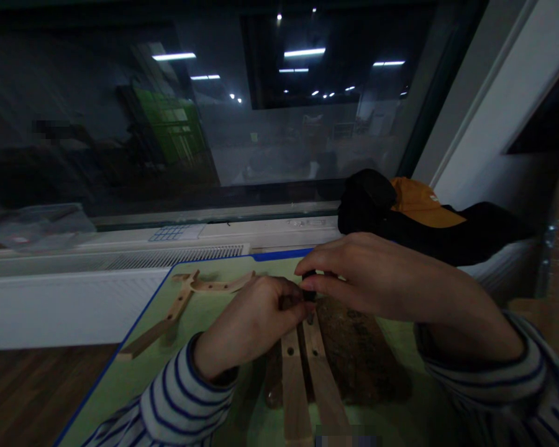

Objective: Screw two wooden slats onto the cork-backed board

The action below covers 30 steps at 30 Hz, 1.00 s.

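Note:
My right hand point(370, 273) reaches in from the right and pinches a small black cylinder-shaped piece point(310, 290) between thumb and fingers. Directly beside it, my left hand point(263, 323) has its thumb and fingers closed together; what they grip is hidden. Below the fingertips, two light wooden strips with dark holes lie side by side: a left strip point(294, 388) and a right strip point(325, 379). A small metal fitting point(310, 318) shows at the right strip's far end. Both strips rest on a brown plastic-wrapped slab point(368, 360).
The pale green board point(246, 385) has a blue edge. On its left lies a joined wooden frame point(179, 304) with curved arms. Beyond are a radiator point(74, 307), a window sill with a clear plastic container point(40, 226), and an orange-and-black cap point(422, 202) on dark cloth.

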Motion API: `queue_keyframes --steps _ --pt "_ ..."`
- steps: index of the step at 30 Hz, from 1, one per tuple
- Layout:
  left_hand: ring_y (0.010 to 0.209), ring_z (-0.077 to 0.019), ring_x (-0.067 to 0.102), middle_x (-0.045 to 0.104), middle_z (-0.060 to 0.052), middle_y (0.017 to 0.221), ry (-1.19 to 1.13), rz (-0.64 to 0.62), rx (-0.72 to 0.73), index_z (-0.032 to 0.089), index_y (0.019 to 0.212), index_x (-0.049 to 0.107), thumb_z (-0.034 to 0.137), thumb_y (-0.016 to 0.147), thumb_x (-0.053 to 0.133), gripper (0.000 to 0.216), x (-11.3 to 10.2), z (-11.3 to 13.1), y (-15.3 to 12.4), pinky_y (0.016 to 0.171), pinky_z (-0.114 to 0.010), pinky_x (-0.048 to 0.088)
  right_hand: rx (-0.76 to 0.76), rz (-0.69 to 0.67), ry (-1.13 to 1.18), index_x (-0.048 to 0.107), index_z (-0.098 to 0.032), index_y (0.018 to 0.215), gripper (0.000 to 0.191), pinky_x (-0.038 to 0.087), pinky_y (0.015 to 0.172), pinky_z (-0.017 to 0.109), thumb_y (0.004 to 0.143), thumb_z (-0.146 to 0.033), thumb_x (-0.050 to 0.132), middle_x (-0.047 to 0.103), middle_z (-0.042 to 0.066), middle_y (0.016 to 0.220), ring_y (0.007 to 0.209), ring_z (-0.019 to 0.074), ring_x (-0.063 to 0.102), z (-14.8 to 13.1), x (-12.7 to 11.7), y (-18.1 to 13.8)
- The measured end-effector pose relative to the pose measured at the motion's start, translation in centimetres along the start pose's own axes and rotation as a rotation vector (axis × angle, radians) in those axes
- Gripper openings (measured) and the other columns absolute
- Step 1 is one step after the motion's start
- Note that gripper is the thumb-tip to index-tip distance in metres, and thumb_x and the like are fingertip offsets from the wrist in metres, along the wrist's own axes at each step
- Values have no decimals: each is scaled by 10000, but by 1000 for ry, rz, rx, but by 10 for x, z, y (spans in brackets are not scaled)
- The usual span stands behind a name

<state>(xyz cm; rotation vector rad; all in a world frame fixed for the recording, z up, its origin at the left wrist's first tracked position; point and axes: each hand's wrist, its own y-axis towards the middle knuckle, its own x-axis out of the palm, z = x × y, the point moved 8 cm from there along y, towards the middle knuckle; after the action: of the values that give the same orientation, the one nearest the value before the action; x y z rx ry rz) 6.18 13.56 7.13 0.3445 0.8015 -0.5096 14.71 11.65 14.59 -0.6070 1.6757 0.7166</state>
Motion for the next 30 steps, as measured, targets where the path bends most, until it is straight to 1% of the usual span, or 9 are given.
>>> queue_keyframes --steps 4,8,12,13,17,20,24,28,30 --pt "627 -161 612 719 -7 744 26 47 -4 177 844 717 365 804 563 247 -2 -2 0 556 -253 408 8 7 -5 630 -258 1004 218 404 703 269 909 -317 443 663 -1 868 820 160 600 0 0 0" --pt "614 -160 610 717 -7 735 46 83 -20 181 824 718 426 786 591 279 -6 -5 -1 574 -265 412 -10 6 1 627 -265 1033 226 412 727 282 903 -320 450 672 -3 884 838 167 607 -2 1 -1" --pt "596 -150 593 702 -4 693 20 55 -19 174 795 717 408 801 575 274 -5 -6 -2 536 -246 395 -10 41 9 580 -240 1147 286 410 789 303 883 -288 483 670 18 1021 922 182 603 -5 -4 -1" --pt "585 -145 584 696 -2 678 18 53 -18 173 794 718 403 802 575 271 -5 -6 -2 524 -242 388 -13 34 21 585 -239 1139 279 410 790 300 880 -264 483 670 15 1021 921 180 603 -6 -4 -1" --pt "571 -136 565 682 7 663 -1 44 -24 177 807 720 405 804 572 272 -2 -7 -1 513 -231 379 -42 -35 77 639 -258 1026 231 410 750 281 884 -208 463 677 -4 906 857 164 604 -9 -1 1" --pt "573 -136 560 678 8 661 -6 46 -29 175 806 719 417 799 572 282 -1 -8 -1 507 -226 373 -25 -23 72 642 -256 1026 223 406 749 280 888 -235 468 673 8 926 880 171 597 -5 0 1" --pt "544 -122 538 663 23 638 -11 4 -17 176 792 713 373 818 545 260 1 -6 0 496 -220 352 -21 -11 55 636 -262 1039 222 403 756 283 896 -276 468 671 7 928 889 175 595 -2 2 0" --pt "515 -116 512 631 27 590 -2 -24 -25 161 730 701 389 827 520 307 2 -6 -1 474 -218 326 -19 1 34 626 -265 1043 225 402 757 286 905 -297 452 668 4 916 876 172 595 -2 2 0" --pt "525 -121 524 645 21 608 1 -32 -32 162 767 708 390 829 514 306 2 -6 -1 486 -222 340 -11 2 24 624 -265 1043 228 402 756 288 907 -309 447 665 6 910 866 172 595 -2 2 0"
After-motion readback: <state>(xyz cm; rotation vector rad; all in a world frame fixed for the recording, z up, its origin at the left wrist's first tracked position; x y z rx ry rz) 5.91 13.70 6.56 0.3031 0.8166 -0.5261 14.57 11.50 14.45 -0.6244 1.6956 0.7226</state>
